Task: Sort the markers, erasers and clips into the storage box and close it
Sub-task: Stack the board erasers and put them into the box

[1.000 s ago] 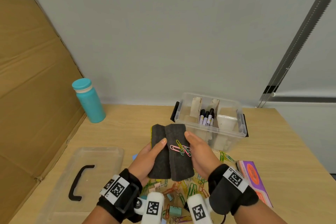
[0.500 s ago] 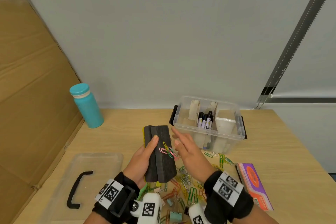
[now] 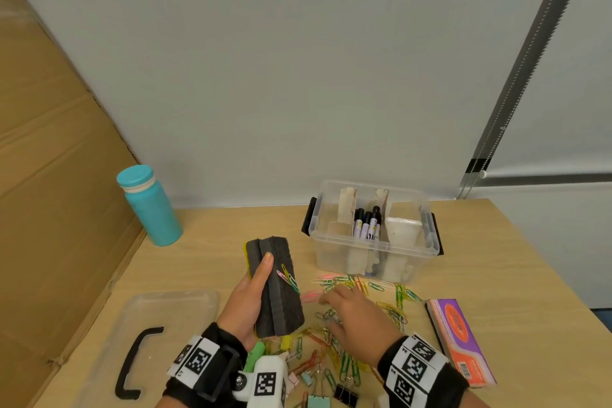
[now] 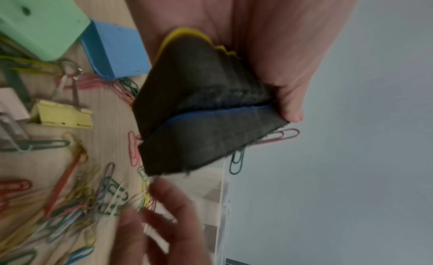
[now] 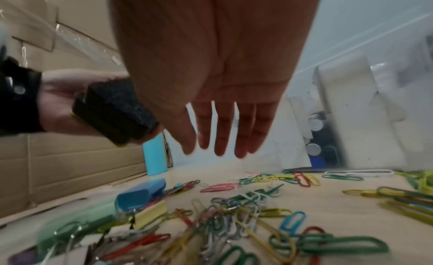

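My left hand (image 3: 246, 305) grips two dark felt erasers (image 3: 275, 288) side by side above the table, thumb on top; the erasers (image 4: 201, 109) fill the left wrist view, and a few coloured paper clips (image 3: 287, 276) cling to them. My right hand (image 3: 356, 316) hovers palm down, fingers (image 5: 221, 137) straight, over the scattered paper clips (image 3: 347, 325) and holds nothing. The clear storage box (image 3: 374, 253) stands open behind, with markers (image 3: 366, 225) upright in its middle compartment. Binder clips (image 3: 318, 401) lie near the front edge.
The clear lid (image 3: 155, 341) with a black handle lies at the left. A teal bottle (image 3: 149, 205) stands at the back left by a cardboard sheet (image 3: 49, 175). Another eraser (image 3: 458, 338) with an orange and purple label lies at the right.
My right hand let go of the erasers and dropped down to the clip pile. The left hand now holds both erasers alone, a little further left.
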A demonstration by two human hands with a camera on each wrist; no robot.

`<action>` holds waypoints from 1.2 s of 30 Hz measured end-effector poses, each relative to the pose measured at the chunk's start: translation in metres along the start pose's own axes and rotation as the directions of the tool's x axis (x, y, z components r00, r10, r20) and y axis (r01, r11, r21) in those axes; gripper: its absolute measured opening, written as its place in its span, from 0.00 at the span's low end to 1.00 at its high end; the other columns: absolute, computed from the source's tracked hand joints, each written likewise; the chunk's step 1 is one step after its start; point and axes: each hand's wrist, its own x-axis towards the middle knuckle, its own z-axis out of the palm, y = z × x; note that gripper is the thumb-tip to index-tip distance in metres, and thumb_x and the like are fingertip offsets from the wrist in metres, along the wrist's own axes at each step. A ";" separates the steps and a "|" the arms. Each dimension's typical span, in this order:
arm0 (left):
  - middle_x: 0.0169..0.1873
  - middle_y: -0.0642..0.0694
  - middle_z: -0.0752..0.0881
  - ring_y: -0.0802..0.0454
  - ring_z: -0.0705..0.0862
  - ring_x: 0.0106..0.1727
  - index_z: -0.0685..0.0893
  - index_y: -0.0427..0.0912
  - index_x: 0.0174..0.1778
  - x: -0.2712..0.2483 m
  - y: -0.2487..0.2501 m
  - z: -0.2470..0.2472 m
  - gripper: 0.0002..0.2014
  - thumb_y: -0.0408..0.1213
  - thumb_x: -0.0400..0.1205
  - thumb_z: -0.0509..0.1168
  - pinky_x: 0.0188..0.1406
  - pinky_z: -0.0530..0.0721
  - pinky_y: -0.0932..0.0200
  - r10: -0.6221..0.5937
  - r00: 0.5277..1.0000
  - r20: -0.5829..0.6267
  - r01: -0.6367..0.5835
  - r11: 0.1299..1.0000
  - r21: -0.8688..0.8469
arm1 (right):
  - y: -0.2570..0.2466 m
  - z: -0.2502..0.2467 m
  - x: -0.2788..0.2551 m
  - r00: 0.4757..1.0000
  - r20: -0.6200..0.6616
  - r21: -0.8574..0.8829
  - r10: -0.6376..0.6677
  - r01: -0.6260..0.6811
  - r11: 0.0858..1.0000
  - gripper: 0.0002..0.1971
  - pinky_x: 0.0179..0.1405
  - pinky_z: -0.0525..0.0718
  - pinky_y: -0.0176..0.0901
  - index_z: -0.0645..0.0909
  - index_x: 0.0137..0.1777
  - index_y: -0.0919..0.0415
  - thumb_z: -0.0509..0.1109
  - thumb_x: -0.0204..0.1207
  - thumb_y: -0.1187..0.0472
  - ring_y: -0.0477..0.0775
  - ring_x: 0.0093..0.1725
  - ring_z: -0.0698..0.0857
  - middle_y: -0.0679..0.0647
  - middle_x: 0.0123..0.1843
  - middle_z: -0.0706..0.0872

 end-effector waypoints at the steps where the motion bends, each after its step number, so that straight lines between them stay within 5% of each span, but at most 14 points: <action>1: 0.54 0.33 0.88 0.37 0.87 0.55 0.81 0.42 0.65 -0.001 -0.002 -0.001 0.29 0.57 0.72 0.65 0.60 0.84 0.40 -0.009 1.000 -0.002 0.009 1.000 -0.001 | -0.004 -0.003 -0.001 0.997 -0.076 0.045 -0.030 0.033 0.998 0.15 0.63 0.74 0.40 0.73 0.68 0.46 0.60 0.82 0.52 0.46 0.65 0.72 0.42 0.64 0.75; 5: 0.57 0.32 0.87 0.34 0.85 0.60 0.80 0.42 0.67 -0.004 -0.008 0.004 0.30 0.55 0.73 0.66 0.65 0.80 0.34 -0.045 0.999 0.023 0.045 0.999 0.002 | -0.032 -0.017 0.001 0.955 -0.278 0.235 -0.104 0.172 0.957 0.14 0.58 0.75 0.31 0.74 0.63 0.48 0.58 0.82 0.45 0.35 0.58 0.74 0.38 0.57 0.76; 9: 0.58 0.32 0.87 0.34 0.85 0.61 0.79 0.41 0.67 -0.008 -0.010 0.011 0.29 0.55 0.74 0.65 0.65 0.80 0.34 -0.057 0.997 0.059 0.055 0.998 0.030 | -0.037 -0.015 0.009 0.928 -0.361 0.286 -0.097 0.209 0.935 0.05 0.49 0.76 0.28 0.76 0.54 0.51 0.63 0.80 0.56 0.35 0.47 0.75 0.40 0.48 0.76; 12: 0.57 0.32 0.87 0.34 0.85 0.60 0.80 0.40 0.67 -0.009 -0.009 0.008 0.28 0.54 0.75 0.65 0.62 0.83 0.38 -0.047 0.998 0.036 0.045 0.998 0.048 | -0.029 -0.012 0.008 0.943 -0.313 0.233 -0.113 0.191 0.953 0.03 0.50 0.78 0.33 0.78 0.50 0.52 0.65 0.79 0.58 0.37 0.47 0.75 0.42 0.47 0.79; 18: 0.54 0.31 0.87 0.38 0.86 0.53 0.81 0.38 0.64 -0.009 -0.007 0.002 0.29 0.55 0.73 0.65 0.61 0.83 0.40 -0.028 0.999 -0.019 0.028 0.999 -0.024 | -0.013 -0.008 0.001 0.989 -0.113 0.040 -0.093 0.098 0.994 0.11 0.62 0.76 0.45 0.79 0.58 0.52 0.61 0.79 0.63 0.49 0.61 0.75 0.46 0.59 0.82; 22: 0.56 0.32 0.87 0.36 0.86 0.56 0.81 0.39 0.65 -0.010 -0.007 0.002 0.30 0.56 0.72 0.66 0.64 0.81 0.38 -0.040 0.999 -0.011 0.040 0.999 -0.021 | -0.012 -0.009 -0.003 0.986 -0.142 0.055 -0.090 0.098 0.994 0.15 0.66 0.73 0.40 0.76 0.66 0.48 0.61 0.80 0.58 0.45 0.65 0.74 0.43 0.64 0.78; 26: 0.57 0.33 0.87 0.36 0.86 0.59 0.80 0.43 0.67 -0.013 -0.012 0.011 0.30 0.57 0.73 0.66 0.61 0.83 0.37 -0.064 0.997 0.033 0.063 0.998 0.012 | -0.027 -0.013 0.002 0.970 -0.240 0.225 -0.038 0.093 0.970 0.14 0.58 0.75 0.31 0.75 0.65 0.50 0.62 0.81 0.52 0.39 0.58 0.77 0.42 0.58 0.80; 32: 0.57 0.31 0.87 0.34 0.86 0.58 0.80 0.41 0.67 -0.016 -0.015 0.022 0.29 0.55 0.73 0.65 0.53 0.87 0.41 -0.070 0.996 0.048 0.071 0.997 -0.008 | -0.019 -0.016 0.003 0.978 -0.211 0.311 -0.004 0.071 0.948 0.04 0.46 0.72 0.25 0.75 0.47 0.45 0.66 0.77 0.56 0.33 0.44 0.73 0.36 0.42 0.75; 36: 0.53 0.33 0.89 0.37 0.88 0.54 0.82 0.42 0.63 -0.015 -0.022 0.030 0.27 0.54 0.73 0.64 0.48 0.88 0.44 -0.053 0.997 0.050 0.053 0.999 -0.011 | -0.013 -0.017 -0.009 0.971 -0.239 0.264 -0.014 0.079 0.961 0.03 0.47 0.76 0.33 0.75 0.46 0.47 0.65 0.77 0.57 0.37 0.46 0.74 0.39 0.44 0.77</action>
